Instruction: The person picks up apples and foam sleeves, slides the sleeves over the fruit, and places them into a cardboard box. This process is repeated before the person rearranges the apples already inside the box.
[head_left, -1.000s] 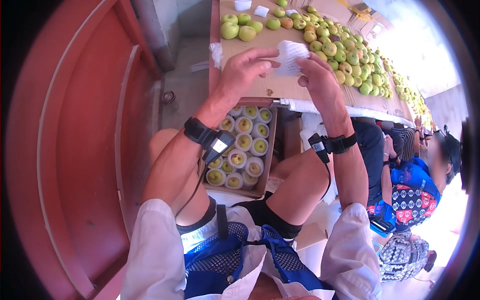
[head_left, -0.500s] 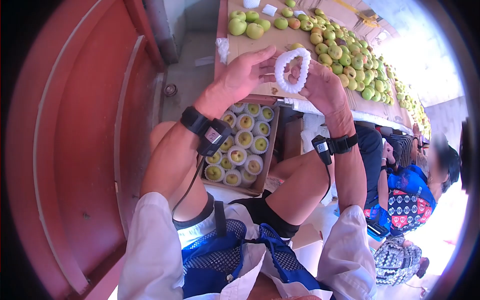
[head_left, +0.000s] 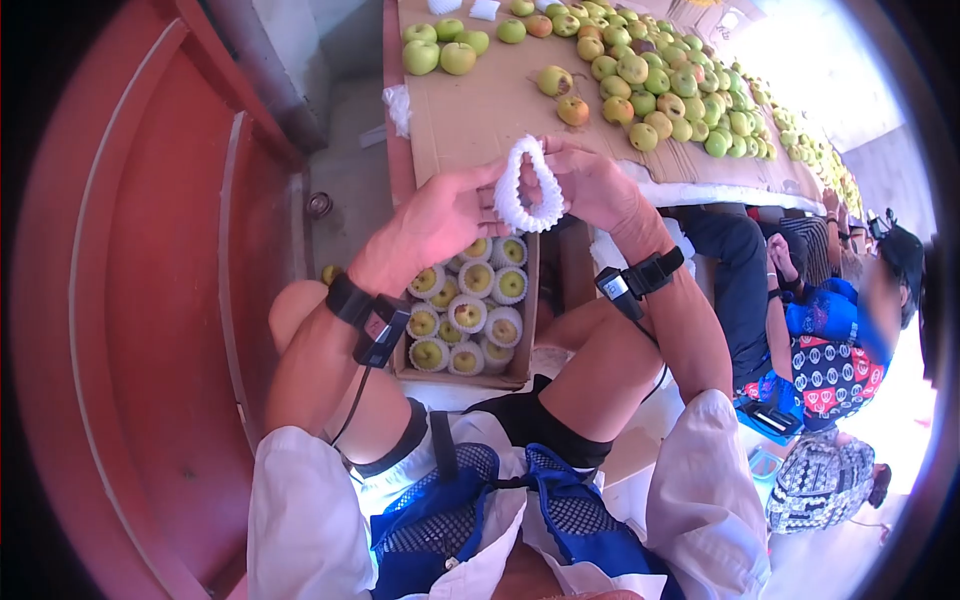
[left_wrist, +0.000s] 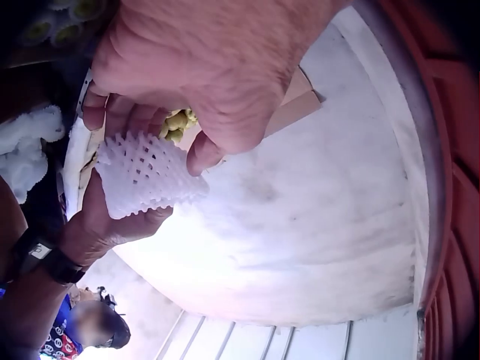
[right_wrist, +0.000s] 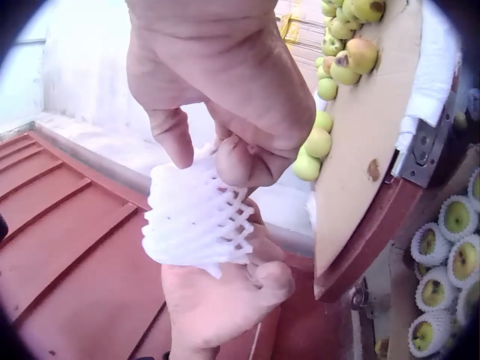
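Note:
Between my two hands is a white foam net sleeve (head_left: pixel 512 200), spread into a loop with its opening facing me in the head view. My left hand (head_left: pixel 438 212) grips it from the left, with the thumb against its edge in the left wrist view. From the other side my right hand (head_left: pixel 600 188) holds the rim; in the right wrist view its curled fingers (right_wrist: pixel 240 161) are at the mesh. No apple shows inside the sleeve. Below the hands, a cardboard box (head_left: pixel 533 300) contains green apples (head_left: pixel 467 313) in the same white sleeves.
A cardboard-covered table (head_left: pixel 480 115) carries a large pile of loose apples (head_left: pixel 650 75), with a smaller group (head_left: pixel 440 50) at its left. Left stands a red door (head_left: pixel 150 300). Another person (head_left: pixel 840 340) sits on the right.
The foam sleeve has gone from a flattened shape to a spread loop between both hands. The hands have come down from over the table to near its front edge, above the box.

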